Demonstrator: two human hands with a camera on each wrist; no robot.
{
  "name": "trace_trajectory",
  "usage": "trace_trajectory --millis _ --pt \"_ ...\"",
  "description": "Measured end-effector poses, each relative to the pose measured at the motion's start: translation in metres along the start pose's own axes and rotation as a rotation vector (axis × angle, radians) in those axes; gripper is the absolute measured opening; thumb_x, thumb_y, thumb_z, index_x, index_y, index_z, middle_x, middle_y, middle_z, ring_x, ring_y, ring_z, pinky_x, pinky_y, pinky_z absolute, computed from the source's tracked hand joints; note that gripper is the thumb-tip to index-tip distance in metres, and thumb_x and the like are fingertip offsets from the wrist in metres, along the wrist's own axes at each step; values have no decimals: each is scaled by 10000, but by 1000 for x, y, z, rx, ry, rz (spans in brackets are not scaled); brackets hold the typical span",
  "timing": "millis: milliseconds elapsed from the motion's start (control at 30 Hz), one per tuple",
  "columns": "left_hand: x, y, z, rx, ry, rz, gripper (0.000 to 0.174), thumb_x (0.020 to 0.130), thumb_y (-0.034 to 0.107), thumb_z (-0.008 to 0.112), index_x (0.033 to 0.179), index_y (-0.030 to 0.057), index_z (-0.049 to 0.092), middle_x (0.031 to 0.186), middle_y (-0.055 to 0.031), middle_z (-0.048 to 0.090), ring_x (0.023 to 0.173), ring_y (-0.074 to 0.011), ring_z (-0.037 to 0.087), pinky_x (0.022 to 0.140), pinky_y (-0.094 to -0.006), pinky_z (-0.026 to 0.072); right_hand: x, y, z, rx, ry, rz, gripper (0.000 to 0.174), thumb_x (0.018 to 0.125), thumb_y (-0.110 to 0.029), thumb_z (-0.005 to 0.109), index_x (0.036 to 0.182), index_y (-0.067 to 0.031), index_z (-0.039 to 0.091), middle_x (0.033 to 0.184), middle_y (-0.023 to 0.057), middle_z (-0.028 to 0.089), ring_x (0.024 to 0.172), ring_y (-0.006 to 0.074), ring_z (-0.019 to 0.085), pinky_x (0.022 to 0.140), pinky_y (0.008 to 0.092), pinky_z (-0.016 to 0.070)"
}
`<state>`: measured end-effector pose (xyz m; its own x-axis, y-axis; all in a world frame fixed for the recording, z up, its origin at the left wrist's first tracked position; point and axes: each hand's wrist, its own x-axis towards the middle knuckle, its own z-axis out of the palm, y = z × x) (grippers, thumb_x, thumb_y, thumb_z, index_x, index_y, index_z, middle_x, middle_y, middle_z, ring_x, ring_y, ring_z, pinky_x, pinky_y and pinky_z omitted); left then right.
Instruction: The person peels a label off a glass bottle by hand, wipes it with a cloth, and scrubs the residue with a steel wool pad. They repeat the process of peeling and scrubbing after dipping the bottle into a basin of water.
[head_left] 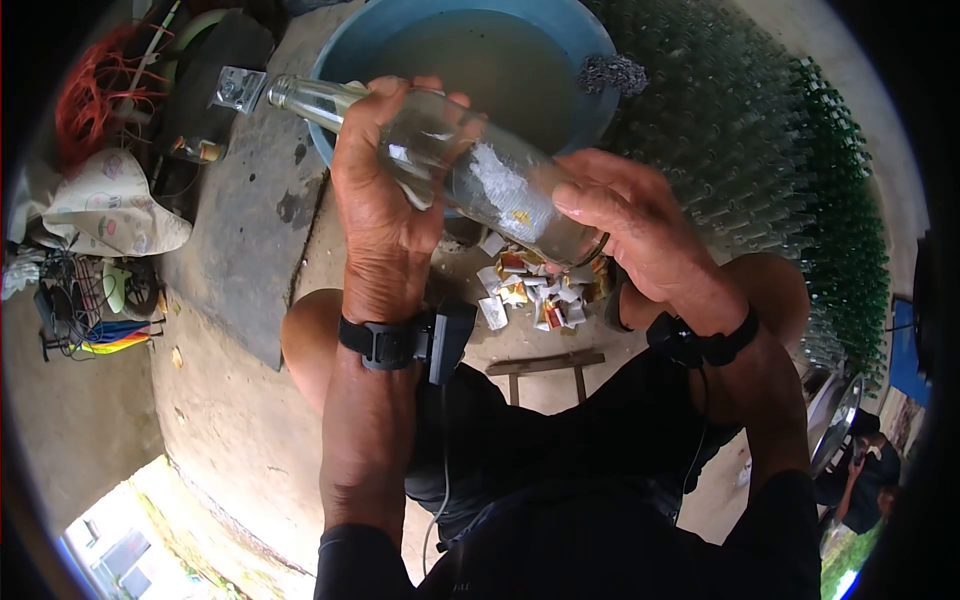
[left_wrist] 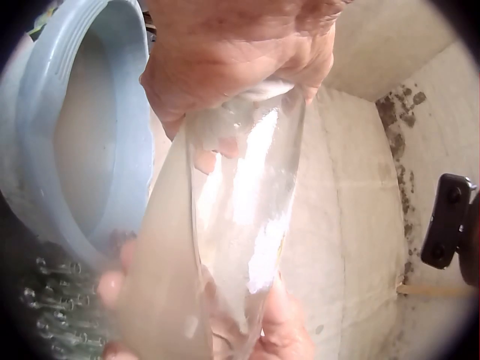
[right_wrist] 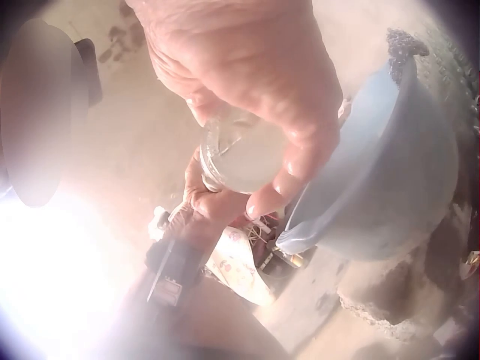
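Note:
A clear glass bottle (head_left: 430, 130) is held slanted in both hands over the near side of the blue basin (head_left: 345, 40). My left hand (head_left: 375, 180) grips it around the shoulder and neck, the mouth pointing to the upper left. Between that palm and the glass shows a pale bit of something (left_wrist: 266, 90), mostly hidden. My right hand (head_left: 635, 215) holds the base end, with the thumb along the side and the fingers around the bottom (right_wrist: 240, 161). A white, torn-looking label patch (head_left: 500, 185) with a yellow spot shows on the bottle's side.
Cloudy water (head_left: 480, 60) fills the basin; a metal scourer (head_left: 612, 74) hangs on its rim. Many clear bottles (head_left: 720, 150) and green bottles (head_left: 830, 150) stand at right. Label scraps (head_left: 540, 290) lie below the bottle. A person (head_left: 865, 470) is at lower right.

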<state>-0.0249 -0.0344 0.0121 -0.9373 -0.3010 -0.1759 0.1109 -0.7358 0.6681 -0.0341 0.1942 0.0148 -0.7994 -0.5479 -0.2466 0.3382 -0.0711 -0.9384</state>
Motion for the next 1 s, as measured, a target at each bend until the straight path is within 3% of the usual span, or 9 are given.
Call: trace_trajectory --millis 200,300,400,500,600,700,800,900,1000 --pt "-3 -3 3 72 3 7 209 944 242 750 1065 83 688 1112 -124 732 1036 -330 746 1005 -586 592 12 13 0 -6 -13 -10 409 977 -402 811 1084 -12 746 968 7 721 842 76 617 684 264 476" --pt "-1 -4 3 69 -27 -15 207 943 247 754 1058 85 694 1103 -121 731 1032 -330 745 1000 -583 592 14 4 -5 -313 27 60 519 996 -485 767 1141 12 736 1028 54 732 903 108 652 739 286 522" --pt "0 -1 2 -6 -50 -54 221 934 247 757 1063 83 688 1096 -118 730 1014 -331 747 977 -580 602 11 -1 3 -5 5 64 622 1014 -544 716 1204 48 709 1115 115 735 987 151 685 811 309 559" --pt "1 4 -1 -73 -63 -60 232 915 243 768 1068 92 681 1070 -117 736 980 -336 754 956 -598 611 -1 -19 1 176 -57 205 673 1096 -573 554 1362 37 658 1291 135 719 1153 187 697 1014 384 572" --pt "2 8 -5 -89 -92 -66 196 931 247 751 1033 82 726 1092 -121 736 1027 -339 730 1003 -587 583 3 -11 -10 233 -208 140 616 1081 -441 619 1432 65 605 1323 143 709 1176 206 702 1012 362 575" --pt "3 8 -4 -99 -90 -78 199 928 251 755 1032 83 731 1096 -121 737 1026 -339 730 1004 -587 581 -2 -11 -16 -115 -197 38 581 1001 -362 739 1408 46 659 1214 116 747 1042 155 698 808 299 555" --pt "3 8 -5 -97 -104 -84 203 925 250 758 1036 82 729 1093 -122 737 1022 -335 728 1004 -586 580 -2 -10 -16 -19 -188 94 515 968 -271 749 1388 20 685 1156 80 753 1039 122 687 775 280 542" --pt "2 6 0 -38 -75 -50 225 914 259 786 1043 90 713 1065 -116 737 968 -328 750 957 -596 611 -3 -19 -14 -29 -214 169 524 960 -126 641 1425 112 597 1294 160 711 1146 186 703 961 334 588" --pt "2 6 -1 -25 -84 -52 233 911 250 788 1053 89 698 1067 -118 734 968 -330 747 949 -591 616 -1 -19 -16 -14 -208 196 545 930 -113 619 1416 132 597 1259 170 721 1116 178 706 923 322 589"
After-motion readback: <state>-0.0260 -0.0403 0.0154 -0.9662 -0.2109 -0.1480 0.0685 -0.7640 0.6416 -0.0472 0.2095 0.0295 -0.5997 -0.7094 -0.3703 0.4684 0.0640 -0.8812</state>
